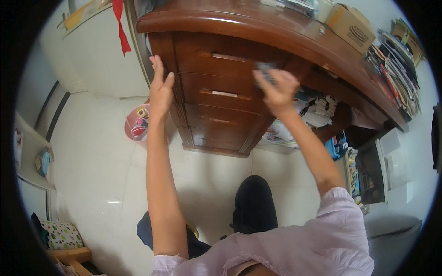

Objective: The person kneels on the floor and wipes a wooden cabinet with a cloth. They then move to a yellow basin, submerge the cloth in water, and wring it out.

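Observation:
A dark grey cloth (265, 70), blurred by motion, is gripped in my right hand (281, 88). That hand is at the right side of the top drawer front (193, 55) of a reddish-brown wooden desk (221, 20). At the drawer stack's left edge, my left hand (161, 89) rests against the side with its fingers pointing up and its thumb apart. It holds nothing. Below the top drawer come further drawer fronts, the second one (193, 82) among them, with recessed handles. What lies under my right fingers is hidden.
A pink waste bin (133, 132) with litter stands left of the desk, partly behind my left forearm. A cardboard box (350, 27) and stacked papers (393, 69) are on the desktop. Bags (316, 110) fill the space under the desk. A wooden chair (70, 255) is at lower left.

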Available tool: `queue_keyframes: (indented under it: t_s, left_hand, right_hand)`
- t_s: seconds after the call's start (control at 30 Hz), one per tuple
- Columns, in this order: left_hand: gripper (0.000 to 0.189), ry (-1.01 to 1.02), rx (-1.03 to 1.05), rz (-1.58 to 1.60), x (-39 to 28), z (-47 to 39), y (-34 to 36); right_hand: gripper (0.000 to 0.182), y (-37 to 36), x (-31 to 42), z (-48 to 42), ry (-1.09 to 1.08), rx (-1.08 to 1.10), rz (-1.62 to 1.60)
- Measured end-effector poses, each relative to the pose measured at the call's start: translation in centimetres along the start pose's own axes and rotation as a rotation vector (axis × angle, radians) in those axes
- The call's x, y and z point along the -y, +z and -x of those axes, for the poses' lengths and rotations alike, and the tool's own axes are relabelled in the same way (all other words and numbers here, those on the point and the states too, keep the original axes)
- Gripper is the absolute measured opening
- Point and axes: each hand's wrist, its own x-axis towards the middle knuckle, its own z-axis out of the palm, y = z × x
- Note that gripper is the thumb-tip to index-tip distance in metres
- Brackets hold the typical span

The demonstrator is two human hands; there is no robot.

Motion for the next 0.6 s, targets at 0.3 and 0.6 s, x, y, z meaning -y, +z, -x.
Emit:
queue_keyframes:
  t_s: [0.3,0.6]
  left_hand:
    - [0.065,0.016,-0.003,-0.258,-1.4,-0.8,-0.3]
    - [0.064,0.079,-0.126,-0.442,-0.7,-1.0,1.1]
  right_hand:
    - [0.036,1.7,6.4,-4.4,0.074,-0.123,-0.273]
    - [0.052,-2.0,-4.0,2.1,0.095,-0.087,0.128]
